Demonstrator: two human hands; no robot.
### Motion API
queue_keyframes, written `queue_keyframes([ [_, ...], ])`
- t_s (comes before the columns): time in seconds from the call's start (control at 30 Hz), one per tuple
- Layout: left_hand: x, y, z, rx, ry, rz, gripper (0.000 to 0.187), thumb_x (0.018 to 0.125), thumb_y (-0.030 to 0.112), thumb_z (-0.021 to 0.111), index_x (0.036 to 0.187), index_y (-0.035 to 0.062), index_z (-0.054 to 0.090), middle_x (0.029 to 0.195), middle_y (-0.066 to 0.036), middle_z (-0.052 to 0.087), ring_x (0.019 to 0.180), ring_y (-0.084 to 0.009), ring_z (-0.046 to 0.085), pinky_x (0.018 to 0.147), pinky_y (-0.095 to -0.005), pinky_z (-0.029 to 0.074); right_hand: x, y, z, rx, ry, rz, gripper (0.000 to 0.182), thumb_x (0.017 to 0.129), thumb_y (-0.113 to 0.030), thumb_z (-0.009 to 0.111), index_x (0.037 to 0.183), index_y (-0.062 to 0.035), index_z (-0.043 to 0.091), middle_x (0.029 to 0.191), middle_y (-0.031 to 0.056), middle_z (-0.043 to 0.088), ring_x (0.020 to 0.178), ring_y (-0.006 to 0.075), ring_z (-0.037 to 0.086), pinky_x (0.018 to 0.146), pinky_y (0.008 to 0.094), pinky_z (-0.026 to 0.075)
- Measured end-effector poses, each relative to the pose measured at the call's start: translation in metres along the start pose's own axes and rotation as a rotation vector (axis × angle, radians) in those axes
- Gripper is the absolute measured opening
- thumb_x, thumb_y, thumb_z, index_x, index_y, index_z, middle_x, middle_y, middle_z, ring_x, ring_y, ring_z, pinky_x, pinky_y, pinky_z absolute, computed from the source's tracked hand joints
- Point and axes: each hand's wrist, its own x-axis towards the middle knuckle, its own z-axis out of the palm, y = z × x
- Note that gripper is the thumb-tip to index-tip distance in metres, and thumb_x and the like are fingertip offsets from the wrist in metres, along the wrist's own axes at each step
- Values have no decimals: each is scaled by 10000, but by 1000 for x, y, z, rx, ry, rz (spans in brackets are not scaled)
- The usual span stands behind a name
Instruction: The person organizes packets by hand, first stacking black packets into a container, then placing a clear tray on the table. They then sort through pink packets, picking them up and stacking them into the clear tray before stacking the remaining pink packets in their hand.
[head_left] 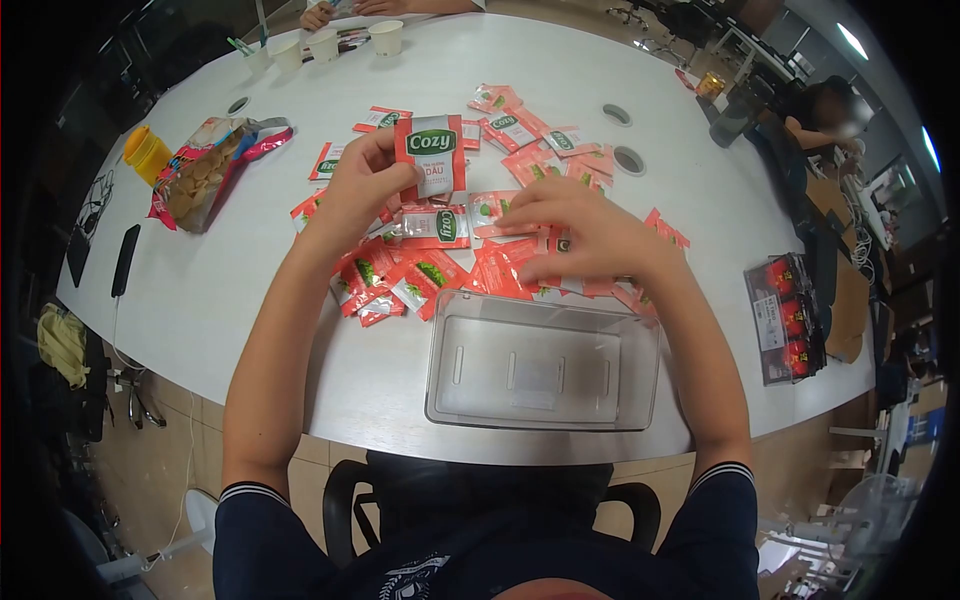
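Observation:
Pinched between the thumb and fingers of my left hand [362, 195] is a red and white Cozy tea sachet [432, 160], held up with its green label facing me. My right hand [590, 228] hovers over the pile at its right side, fingers apart and curved downward. Beneath both hands spreads a loose heap of similar sachets [425, 278], some face up, others turned over. Close to me, at the table's front edge, stands a clear plastic bin [540, 372] with nothing inside but a pale patch on its bottom.
On the left of the white table [390, 85] lie an opened chip bag [205, 180], a yellow cup [146, 152] and a phone [126, 260]. A clear pack of red items [785, 318] sits at right. Paper cups [386, 38] and another person's hands [385, 6] are at the far edge.

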Motion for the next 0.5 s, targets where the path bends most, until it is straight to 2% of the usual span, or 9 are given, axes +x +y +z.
queue_keyframes([
  [0.03, -1, 1, 2, 9, 6, 3, 387, 881, 117, 676, 1235, -34, 710, 990, -50, 741, 722, -39, 622, 656, -216, 531, -1, -1, -1, -9, -32, -22, 451, 846, -262, 869, 1237, -66, 759, 1233, 100, 699, 1171, 297, 632, 999, 427, 489],
  [0.13, -3, 5, 5, 19, -78, -28, 402, 887, 114, 673, 1261, -30, 703, 1021, -44, 744, 826, -72, 668, 777, -257, 575, 3, -2, 9, -37, -102, 4, 347, 834, -239, 837, 1114, -46, 766, 1165, 99, 703, 1159, 308, 616, 1001, 422, 502],
  [0.23, -4, 0, 15, -97, -63, -34, 402, 909, 117, 684, 1286, -21, 687, 1072, -42, 745, 927, -103, 683, 907, -290, 570, 6, -9, -6, 42, -68, 139, 322, 823, -219, 845, 1074, -41, 750, 1107, 61, 731, 1071, 249, 655, 969, 406, 521],
  [0.33, -10, 9, 23, -80, -63, -54, 395, 935, 128, 700, 1304, -9, 670, 1134, -50, 744, 997, -116, 696, 972, -295, 555, 8, -19, -25, 248, 21, 393, 296, 876, -193, 841, 1086, -26, 715, 1024, 38, 755, 946, 155, 689, 871, 342, 555],
  [0.43, -13, 14, 29, -70, -106, -46, 379, 956, 143, 709, 1304, 3, 661, 1171, -54, 749, 1033, -116, 707, 985, -300, 556, 11, -22, -21, 772, 365, 411, 247, 951, -113, 801, 1151, -38, 677, 1052, 47, 757, 893, 88, 694, 811, 249, 556],
  [0.47, -12, 11, 29, -71, -138, -54, 385, 958, 139, 713, 1314, 5, 655, 1183, -55, 749, 1050, -115, 709, 981, -300, 560, 13, -26, -21, 793, 429, 401, 201, 1002, -113, 762, 1137, -19, 645, 1045, 76, 748, 919, 88, 703, 786, 221, 559],
  [0.5, -11, 8, 30, -72, -170, -62, 391, 960, 135, 717, 1324, 8, 649, 1194, -56, 750, 1066, -114, 711, 977, -300, 564, 14, -25, -17, 859, 451, 417, 198, 1005, -119, 761, 1131, -23, 642, 1039, 71, 746, 912, 87, 705, 778, 225, 562],
])
